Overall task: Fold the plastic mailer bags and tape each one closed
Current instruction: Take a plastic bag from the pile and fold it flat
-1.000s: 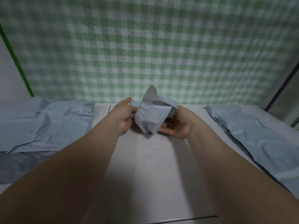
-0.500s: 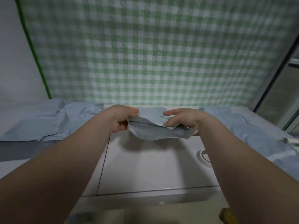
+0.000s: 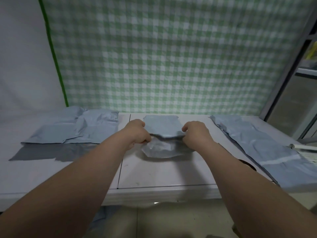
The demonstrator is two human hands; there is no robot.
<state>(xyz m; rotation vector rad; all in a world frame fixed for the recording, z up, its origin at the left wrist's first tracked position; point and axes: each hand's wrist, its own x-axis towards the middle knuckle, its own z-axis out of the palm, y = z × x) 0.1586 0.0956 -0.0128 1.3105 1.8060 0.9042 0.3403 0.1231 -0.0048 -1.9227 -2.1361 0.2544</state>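
A grey-blue plastic mailer bag [image 3: 163, 127] lies flat at the middle back of the white table [image 3: 164, 176], its near part folded under into a crumpled flap [image 3: 159, 150]. My left hand [image 3: 137, 133] pinches the fold at its left end. My right hand [image 3: 195, 133] grips the same fold at its right end. Both hands rest low on the bag, knuckles up.
A pile of mailer bags [image 3: 73, 129] lies at the left, with a darker grey sheet [image 3: 51, 152] in front. More long bags [image 3: 264, 148] stretch along the right side. A pale roll-like object [image 3: 303, 147] sits at the far right edge. A green checked cloth [image 3: 171, 54] hangs behind.
The bag was bunched up and lifted between my hands; now it is spread flat on the table, with my hands apart at the ends of the fold. The view has pulled back.
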